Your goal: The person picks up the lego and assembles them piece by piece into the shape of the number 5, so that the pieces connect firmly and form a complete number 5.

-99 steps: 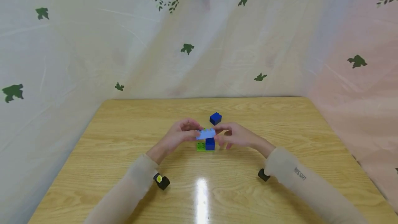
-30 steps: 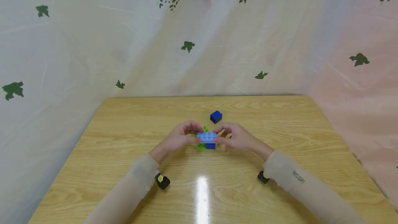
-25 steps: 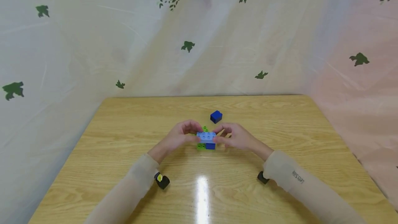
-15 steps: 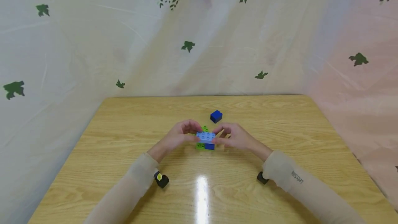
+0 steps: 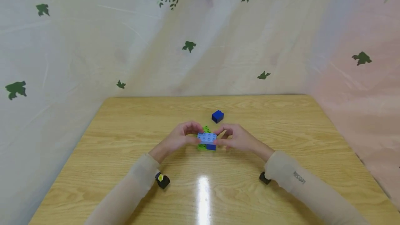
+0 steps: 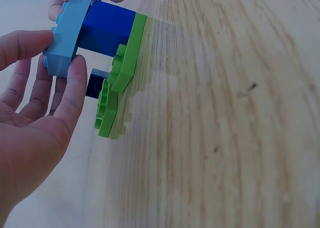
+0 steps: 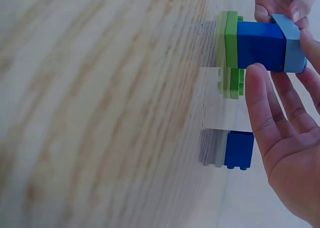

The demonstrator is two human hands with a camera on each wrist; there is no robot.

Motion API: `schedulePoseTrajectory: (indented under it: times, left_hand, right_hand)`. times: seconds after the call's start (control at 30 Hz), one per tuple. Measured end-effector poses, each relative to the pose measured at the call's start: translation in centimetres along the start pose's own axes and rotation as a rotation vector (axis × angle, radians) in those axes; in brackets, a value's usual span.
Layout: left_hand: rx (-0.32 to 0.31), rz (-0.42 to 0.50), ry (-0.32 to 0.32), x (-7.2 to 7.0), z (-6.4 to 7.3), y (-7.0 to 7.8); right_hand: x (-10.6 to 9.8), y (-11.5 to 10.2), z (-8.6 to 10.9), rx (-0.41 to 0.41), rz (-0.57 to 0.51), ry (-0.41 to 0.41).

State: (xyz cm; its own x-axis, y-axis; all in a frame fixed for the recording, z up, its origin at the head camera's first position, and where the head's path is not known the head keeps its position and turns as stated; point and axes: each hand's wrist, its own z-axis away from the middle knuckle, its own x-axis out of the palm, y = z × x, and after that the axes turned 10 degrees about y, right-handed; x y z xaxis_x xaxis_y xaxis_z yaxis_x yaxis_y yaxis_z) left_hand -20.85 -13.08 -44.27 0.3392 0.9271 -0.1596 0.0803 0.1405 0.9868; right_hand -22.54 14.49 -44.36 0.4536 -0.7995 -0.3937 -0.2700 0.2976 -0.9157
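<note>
Between my two hands sits a light blue building brick (image 5: 207, 138), studs up. My left hand (image 5: 179, 136) pinches its left end with thumb and fingers; my right hand (image 5: 239, 138) pinches the right end. Directly beneath is a dark blue brick (image 5: 211, 147), standing on a thin green brick (image 6: 131, 57). In the left wrist view the light blue brick (image 6: 67, 37) meets the dark blue brick's top at one end, while its other end overhangs. A second green brick (image 6: 107, 112) lies low beside the first.
A loose dark blue brick (image 5: 217, 116) lies on the wooden table (image 5: 140, 114) beyond my hands. Behind the table hangs a pale cloth (image 5: 150, 51) with printed leaves and birds. Dark wrist cameras (image 5: 162, 180) sit below both sleeves.
Earlier the light blue brick was tilted above the dark blue one; it has come down level onto it, and my right hand now grips its end too. Over the last second little moved.
</note>
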Motion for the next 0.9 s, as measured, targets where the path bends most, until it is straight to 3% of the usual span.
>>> schedulePoseTrajectory:
  times: [0.4, 0.77, 0.9]
  left_hand:
    - [0.011, -0.025, -0.002, 0.4, 0.1, 0.1]
    - [-0.02, -0.002, 0.014, 0.9, 0.2, 0.3]
    - [-0.049, 0.058, 0.0, 1.0, 0.3, 0.2]
  right_hand:
    - [-0.5, 0.8, -0.2, -0.016, -0.013, -0.029]
    - [-1.0, -0.1, -0.3, 0.07, -0.044, -0.07]
    - [-1.0, -0.3, -0.5, 0.082, -0.036, -0.092]
